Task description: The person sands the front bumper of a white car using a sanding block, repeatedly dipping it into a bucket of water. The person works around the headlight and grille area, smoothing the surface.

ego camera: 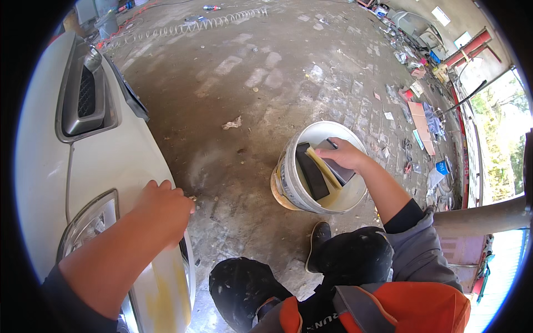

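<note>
My right hand (344, 154) reaches into a white plastic bucket (288, 183), its thumb and fingers around a flat dark grey pad (338, 170). Beside that pad a yellowish strip (324, 168) and a long black block (311, 172) lean in the bucket, partly in cloudy liquid. On the other side, my left hand (164, 210) rests with curled fingers at the front corner of a white car (106, 160), above the headlight (89, 229). The palm is hidden, so whether anything is under it cannot be seen. Yellowish patches (164, 295) mark the bumper below my forearm.
A coiled clear air hose (200, 28) stretches across the paved floor (233, 95) at the far side. Cardboard (421, 127) and scattered litter lie along the right wall. My knees (245, 279) are bent close to the bumper, and a horizontal pipe (479, 216) is at my right.
</note>
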The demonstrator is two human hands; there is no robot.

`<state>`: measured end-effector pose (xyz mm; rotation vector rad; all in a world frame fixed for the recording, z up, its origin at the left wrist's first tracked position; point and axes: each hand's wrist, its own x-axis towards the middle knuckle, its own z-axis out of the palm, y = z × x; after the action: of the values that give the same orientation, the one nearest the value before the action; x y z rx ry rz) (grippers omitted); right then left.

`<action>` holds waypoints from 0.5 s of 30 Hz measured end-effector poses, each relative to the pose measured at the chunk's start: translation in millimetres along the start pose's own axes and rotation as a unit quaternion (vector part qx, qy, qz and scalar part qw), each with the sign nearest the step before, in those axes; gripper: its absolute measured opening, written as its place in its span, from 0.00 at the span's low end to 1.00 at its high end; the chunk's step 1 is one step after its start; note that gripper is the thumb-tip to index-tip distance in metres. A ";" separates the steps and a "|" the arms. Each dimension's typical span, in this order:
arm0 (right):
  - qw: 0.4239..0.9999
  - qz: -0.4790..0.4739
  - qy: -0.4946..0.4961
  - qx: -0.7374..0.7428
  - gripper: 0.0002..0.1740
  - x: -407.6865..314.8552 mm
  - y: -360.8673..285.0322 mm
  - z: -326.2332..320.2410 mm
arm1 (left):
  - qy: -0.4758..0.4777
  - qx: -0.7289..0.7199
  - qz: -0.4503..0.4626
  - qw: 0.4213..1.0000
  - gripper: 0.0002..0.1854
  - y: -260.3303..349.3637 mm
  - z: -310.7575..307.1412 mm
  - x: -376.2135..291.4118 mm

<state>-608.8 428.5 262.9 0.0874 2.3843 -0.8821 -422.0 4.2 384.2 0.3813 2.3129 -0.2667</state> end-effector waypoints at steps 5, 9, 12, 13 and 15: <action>0.981 0.024 -0.072 -0.179 0.62 63.1 75.3 36.6 | -0.046 -0.021 -0.013 0.999 0.23 -1.9 3.4 3.3; 0.965 0.018 -0.130 -0.225 0.61 109.0 123.0 79.2 | -0.070 -0.014 -0.024 0.997 0.21 -2.6 4.8 8.8; 0.943 -0.011 -0.092 -0.320 0.52 130.8 144.5 102.8 | -0.084 -0.021 -0.027 0.996 0.21 -4.5 8.8 13.5; 0.897 -0.056 -0.153 -0.412 0.47 137.0 147.5 107.8 | -0.087 -0.025 -0.029 0.996 0.21 -4.9 11.1 14.8; 0.772 -0.082 -0.251 -0.578 0.39 145.9 147.8 112.8 | -0.075 -0.015 -0.025 0.997 0.22 -4.5 15.6 15.6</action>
<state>-634.5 454.5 29.4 -0.7489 2.0122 0.5690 -423.7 -1.8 362.6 0.2784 2.1778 -0.2767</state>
